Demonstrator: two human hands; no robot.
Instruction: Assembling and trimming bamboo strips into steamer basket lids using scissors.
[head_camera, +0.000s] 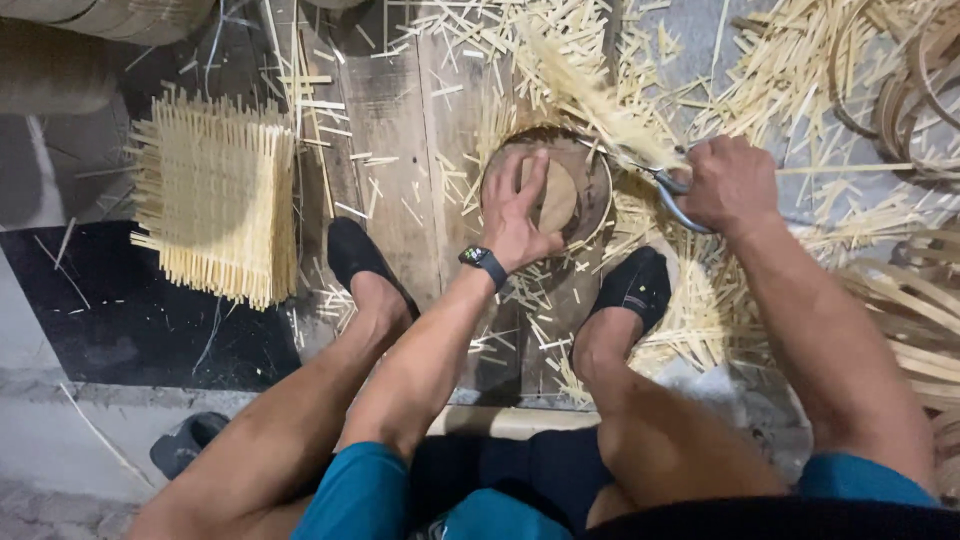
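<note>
The left hand (518, 208) lies flat, fingers spread, pressing down on a small round woven bamboo tray with a dark hoop rim (590, 195), which sits on the worn wooden plank floor (400, 130) between the person's two feet. A black wristwatch (483, 262) is strapped on that wrist. The right hand (730, 185) is clenched tight around the grey looped handles of a pair of metal scissors (668, 188), just right of the tray; the blades reach to the tray's far right edge, where a bundle of pale bamboo strips (600, 95) sticks up and away from the rim. The two hands are apart, one on each side of the tray. Both feet wear black slip-on shoes (635, 285), set on the floor near the tray. Cut pale bamboo slivers (690, 320) lie scattered thickly over the floor, most densely to the right and far side. To the left, well apart from the hands, lies a stack of square woven bamboo mats (215, 195) with loose fringe ends. At the right edge are curved bamboo hoops (905, 95).
</note>
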